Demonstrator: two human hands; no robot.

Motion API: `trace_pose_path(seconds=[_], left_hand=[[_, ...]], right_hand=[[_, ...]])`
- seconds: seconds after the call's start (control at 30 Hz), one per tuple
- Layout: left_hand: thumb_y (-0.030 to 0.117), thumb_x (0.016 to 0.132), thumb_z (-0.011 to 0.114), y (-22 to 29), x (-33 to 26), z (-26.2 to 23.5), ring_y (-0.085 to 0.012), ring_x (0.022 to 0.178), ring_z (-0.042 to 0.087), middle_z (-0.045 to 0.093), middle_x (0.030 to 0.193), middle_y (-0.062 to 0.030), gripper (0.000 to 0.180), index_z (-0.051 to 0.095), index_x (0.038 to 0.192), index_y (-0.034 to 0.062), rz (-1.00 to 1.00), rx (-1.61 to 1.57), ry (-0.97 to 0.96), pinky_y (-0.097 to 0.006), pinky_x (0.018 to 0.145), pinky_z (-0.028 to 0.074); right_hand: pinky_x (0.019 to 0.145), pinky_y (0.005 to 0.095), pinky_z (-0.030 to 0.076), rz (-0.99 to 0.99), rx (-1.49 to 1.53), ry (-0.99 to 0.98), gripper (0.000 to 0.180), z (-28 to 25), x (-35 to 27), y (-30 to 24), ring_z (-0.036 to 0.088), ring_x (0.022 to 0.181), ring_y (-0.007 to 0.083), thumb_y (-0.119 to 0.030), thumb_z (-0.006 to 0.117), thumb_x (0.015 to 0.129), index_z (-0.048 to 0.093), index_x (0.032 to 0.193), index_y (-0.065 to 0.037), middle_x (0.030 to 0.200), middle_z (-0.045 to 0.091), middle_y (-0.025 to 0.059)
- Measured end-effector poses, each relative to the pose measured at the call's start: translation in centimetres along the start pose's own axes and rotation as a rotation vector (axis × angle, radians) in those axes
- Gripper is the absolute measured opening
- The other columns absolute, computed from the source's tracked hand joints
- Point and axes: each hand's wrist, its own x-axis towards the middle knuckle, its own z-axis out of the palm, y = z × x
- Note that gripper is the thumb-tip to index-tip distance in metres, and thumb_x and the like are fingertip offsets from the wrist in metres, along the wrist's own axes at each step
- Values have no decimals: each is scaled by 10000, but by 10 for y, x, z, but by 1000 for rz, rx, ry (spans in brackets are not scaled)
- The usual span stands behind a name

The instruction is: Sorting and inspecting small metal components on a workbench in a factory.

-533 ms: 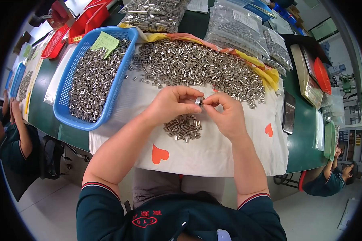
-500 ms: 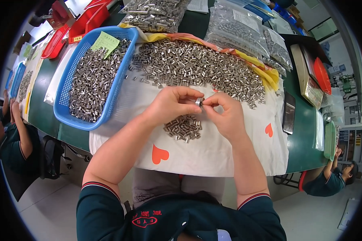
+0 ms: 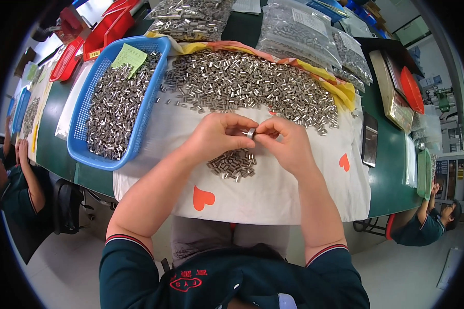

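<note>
Above the white cloth, my left hand (image 3: 216, 133) pinches a small shiny metal sleeve (image 3: 251, 133) between thumb and fingers. My right hand (image 3: 290, 147) is closed in a pinch right beside that sleeve; whatever its fingertips hold is too small to make out. Just below my hands lies a small pile of short metal tubes (image 3: 232, 166), partly covered by my left hand. A much larger heap of the same kind of metal tubes (image 3: 252, 77) spreads behind them. More tubes fill a blue plastic basket (image 3: 73, 121) at the left, with a green paper slip (image 3: 130, 57) on top.
Clear bags of metal parts (image 3: 296, 33) stand along the back, beyond a bunched yellow cloth edge (image 3: 343, 91). A dark phone (image 3: 369, 140) lies at the right of the white cloth (image 3: 288, 201). Red trays (image 3: 108, 33) are at the far left. Other people sit at both sides.
My hands have shifted slightly left together, and the sleeve between the fingertips sits at a somewhat different tilt. The view has also moved slightly; the piles look unchanged.
</note>
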Motion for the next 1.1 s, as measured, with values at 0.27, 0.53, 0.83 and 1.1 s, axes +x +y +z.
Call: trace_pose_path(seconds=[0.27, 0.53, 0.83, 1.1], left_hand=[[63, 688, 725, 7, -4, -1, -69, 743, 564, 629, 835, -21, 327, 615, 991, 8, 55, 147, -105, -219, 713, 472], [-7, 722, 671, 5, -2, -2, -38, 737, 535, 598, 866, 3, 333, 576, 1042, -7, 12, 1, -68, -188, 675, 461], [-25, 728, 659, 4, -1, -2, -35, 717, 533, 592, 852, -8, 355, 557, 1069, -23, 37, -117, 21, -171, 636, 455], [22, 729, 675, 2, -2, -2, -67, 727, 575, 625, 814, -43, 354, 568, 1062, -36, 31, -91, -4, -195, 636, 471]], right_hand=[[610, 301, 455, 84, -339, 183, 86, -28, 8, 17, 564, 660, 194, -79, 609, 722, 611, 800, -44, 737, 586, 73], [609, 336, 442, -113, -637, 164, 123, -11, 11, 30, 557, 674, 238, -90, 641, 689, 614, 799, -41, 723, 560, 87], [597, 232, 452, 51, 83, 27, 68, -1, 1, 0, 561, 639, 121, -42, 605, 717, 601, 782, -26, 751, 600, 51], [560, 266, 454, -204, -163, 106, 74, 11, 0, 1, 566, 619, 169, -26, 617, 689, 587, 757, -28, 717, 579, 64]])
